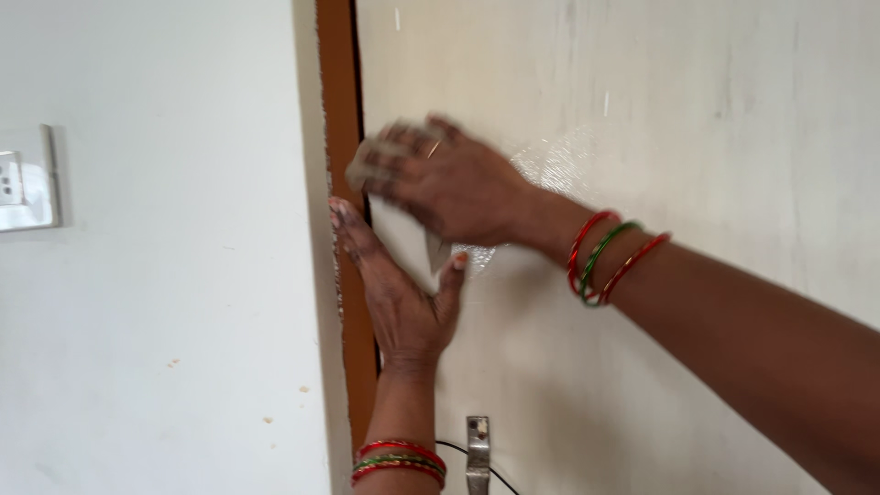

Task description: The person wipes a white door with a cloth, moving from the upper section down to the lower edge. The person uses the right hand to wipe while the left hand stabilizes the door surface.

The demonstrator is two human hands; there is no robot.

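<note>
Hands — two — press one pale door [697,137]: left hand [399,293], right hand [440,179].

The door [642,137] stands right of the frame strip [337,92], the wall [156,321] left of it. A switch plate [26,179] sits on the wall. Both hands lie on the door's edge, the right hand [440,179] above the left hand [399,293]; a handle [478,454] lies below.
</note>
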